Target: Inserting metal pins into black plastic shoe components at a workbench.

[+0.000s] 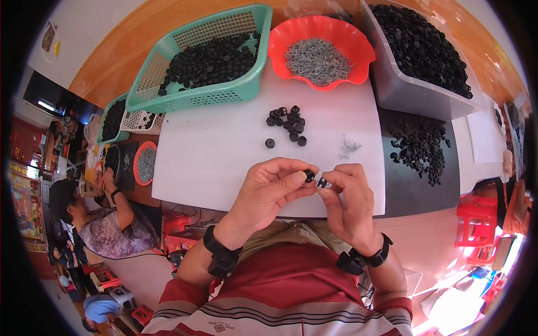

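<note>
My left hand (270,186) pinches a small black round cap (309,176) between thumb and fingertips. Close beside it, my right hand (348,193) has its thumb and fingers closed on a small black clip-like part (322,182), with a bit of silvery metal showing by it. A narrow gap separates the two pieces, above the near part of the white work sheet (213,151). Beyond my hands lies a cluster of black round knobs (287,121), with a single knob (270,143) apart from it. Loose screws (349,148) lie just past my right hand.
A green basket (196,92) of black caps, a red scalloped bowl (364,53) of screws and a grey bin (423,101) of black parts stand along the back. More black parts (423,147) cover the dark mat at right. Another person (117,224) works at left.
</note>
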Tool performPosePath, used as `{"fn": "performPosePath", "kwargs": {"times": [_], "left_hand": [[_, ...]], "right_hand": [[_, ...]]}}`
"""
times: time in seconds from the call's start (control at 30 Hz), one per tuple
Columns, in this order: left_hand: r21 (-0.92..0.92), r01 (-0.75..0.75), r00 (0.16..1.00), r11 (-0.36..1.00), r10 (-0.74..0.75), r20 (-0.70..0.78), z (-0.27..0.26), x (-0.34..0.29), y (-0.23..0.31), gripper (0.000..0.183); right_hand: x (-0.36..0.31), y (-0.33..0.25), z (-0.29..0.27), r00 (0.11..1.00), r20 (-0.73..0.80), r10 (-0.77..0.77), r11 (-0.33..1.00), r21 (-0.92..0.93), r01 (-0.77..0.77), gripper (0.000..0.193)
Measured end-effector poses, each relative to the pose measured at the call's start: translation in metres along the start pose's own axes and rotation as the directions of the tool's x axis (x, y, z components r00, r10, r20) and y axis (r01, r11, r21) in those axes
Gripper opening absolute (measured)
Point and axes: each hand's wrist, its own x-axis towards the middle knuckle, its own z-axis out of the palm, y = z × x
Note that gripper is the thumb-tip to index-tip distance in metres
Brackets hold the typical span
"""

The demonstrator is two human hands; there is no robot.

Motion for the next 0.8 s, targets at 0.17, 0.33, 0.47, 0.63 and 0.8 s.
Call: {"fn": "performPosePath", "kwargs": {"times": [0.17,0.33,0.47,0.63,0.8], "left_hand": [[-0.008,0.001,1.000,1.000,-0.001,0.012,0.001,-0.001,-0.001,0.021],[-0.024,-0.007,0.999,1.000,0.008,0.040,0.002,-0.002,-0.003,0.020],[-0.024,-0.003,1.000,1.000,0.003,0.031,0.003,-0.003,-0.004,0.020],[-0.008,-0.015,1.000,1.000,0.015,0.006,0.004,-0.005,-0.006,0.021],[-0.018,-0.007,1.000,1.000,0.007,-0.025,0.005,-0.007,-0.010,0.018]], "right_hand": [[0.001,-0.003,0.001,1.000,0.000,0.008,1.000,-0.017,-0.008,0.030],[0.001,-0.006,0.001,1.000,0.013,0.027,0.999,-0.042,-0.026,0.031],[0.002,-0.010,-0.001,0.999,0.020,0.028,0.998,-0.060,-0.027,0.031],[-0.001,-0.012,0.000,0.999,0.009,0.040,0.997,-0.063,-0.039,0.032],[-0.004,-0.011,0.004,0.995,-0.095,0.043,0.999,-0.004,-0.044,0.030]]}}
